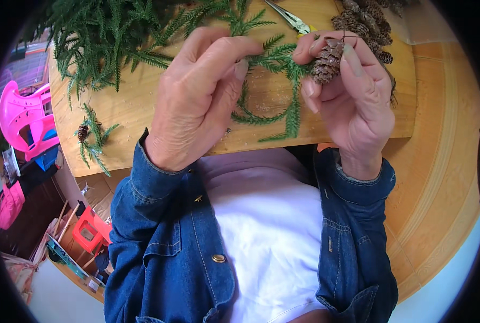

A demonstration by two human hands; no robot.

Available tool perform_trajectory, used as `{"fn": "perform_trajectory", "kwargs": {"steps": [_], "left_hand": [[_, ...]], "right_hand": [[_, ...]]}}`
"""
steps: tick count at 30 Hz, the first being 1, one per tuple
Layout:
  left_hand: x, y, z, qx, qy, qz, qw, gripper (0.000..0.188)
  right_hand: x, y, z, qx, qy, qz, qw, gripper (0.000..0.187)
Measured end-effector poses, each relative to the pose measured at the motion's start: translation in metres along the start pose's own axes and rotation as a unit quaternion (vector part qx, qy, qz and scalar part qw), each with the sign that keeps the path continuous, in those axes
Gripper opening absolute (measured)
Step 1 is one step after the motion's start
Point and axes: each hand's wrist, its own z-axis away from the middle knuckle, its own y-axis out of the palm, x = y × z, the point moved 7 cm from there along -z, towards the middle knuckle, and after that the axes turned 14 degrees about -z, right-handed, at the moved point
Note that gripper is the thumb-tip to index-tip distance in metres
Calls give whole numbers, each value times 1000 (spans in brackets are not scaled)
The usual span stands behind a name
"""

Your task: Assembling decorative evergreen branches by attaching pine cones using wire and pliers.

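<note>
Over the wooden table point(138, 113), my right hand point(366, 102) grips a brown pine cone point(327, 63) between thumb and fingers. A thin dark wire seems to stick up from the cone's top. My left hand point(191, 102) is closed in a pinch on a green artificial pine sprig point(275, 62); the exact spot is partly hidden behind the fingers. The sprig's needled branches spread between both hands, and some hang down toward the table's near edge. One branch touches or passes just behind the cone; I cannot tell which.
Bushy green pine branches point(105, 40) cover the far left of the table. Pliers point(291, 18) lie at the far middle, beside several pine cones point(361, 24). A small sprig with a cone point(92, 134) rests at the left. Beyond stand a pink chair point(22, 121) and a red stool point(91, 229).
</note>
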Motion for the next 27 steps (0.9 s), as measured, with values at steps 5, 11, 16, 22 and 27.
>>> {"fn": "perform_trajectory", "kwargs": {"steps": [5,11,16,22,27], "left_hand": [[8,16,4,6,-110,122,986,29],[-11,9,0,-67,-53,36,996,28],[-18,21,2,-48,-14,30,998,28],[-9,55,12,43,-205,354,911,26],[-13,62,19,90,-255,399,876,26]], "right_hand": [[7,-8,4,15,-23,-53,998,31],[11,-12,11,29,-32,-78,996,31],[13,-18,17,28,-33,-77,996,31],[18,-30,25,2,-42,-81,996,30],[23,-42,27,-7,-64,-76,995,30]]}}
